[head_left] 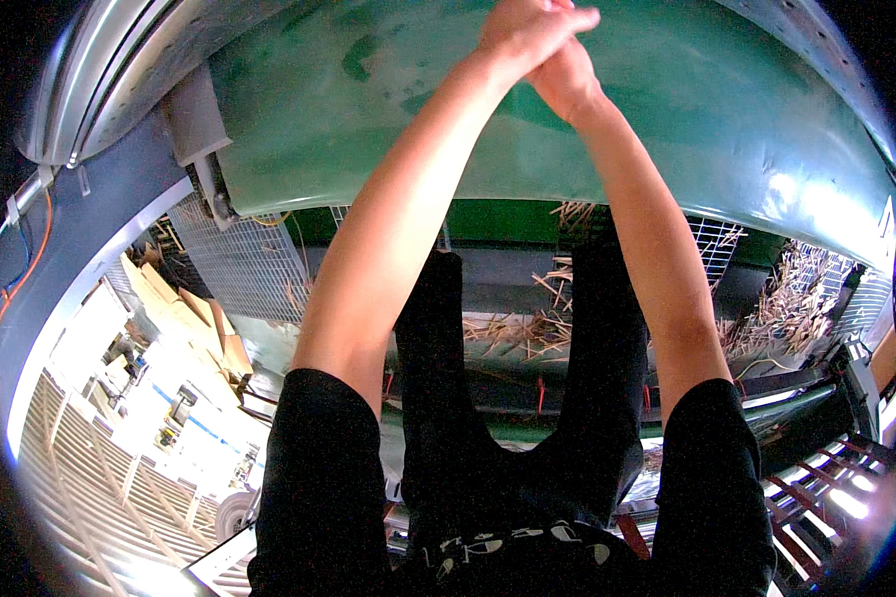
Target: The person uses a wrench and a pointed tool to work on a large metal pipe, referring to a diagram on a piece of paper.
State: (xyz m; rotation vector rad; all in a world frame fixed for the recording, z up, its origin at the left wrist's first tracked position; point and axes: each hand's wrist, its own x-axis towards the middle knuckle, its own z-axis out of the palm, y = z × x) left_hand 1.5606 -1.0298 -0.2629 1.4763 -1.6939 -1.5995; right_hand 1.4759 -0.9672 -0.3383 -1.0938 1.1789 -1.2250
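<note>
Both of my bare arms reach forward over a wide, glossy green conveyor belt [388,129]. My left hand [528,35] lies across my right hand [565,80] at the top of the view, and the two are clasped together. The left one looks closed round the right. One finger or thumb sticks out to the right. The upper edge cuts off part of the hands, and the right hand's fingers are mostly hidden. No object shows between them.
Below the belt, many thin wooden sticks [786,298] lie in heaps beside wire mesh panels [254,259]. A curved metal housing [100,80] and an orange cable [32,269] are at left. Flattened cardboard [184,313] leans beyond the frame. A slatted rack [816,507] stands at lower right.
</note>
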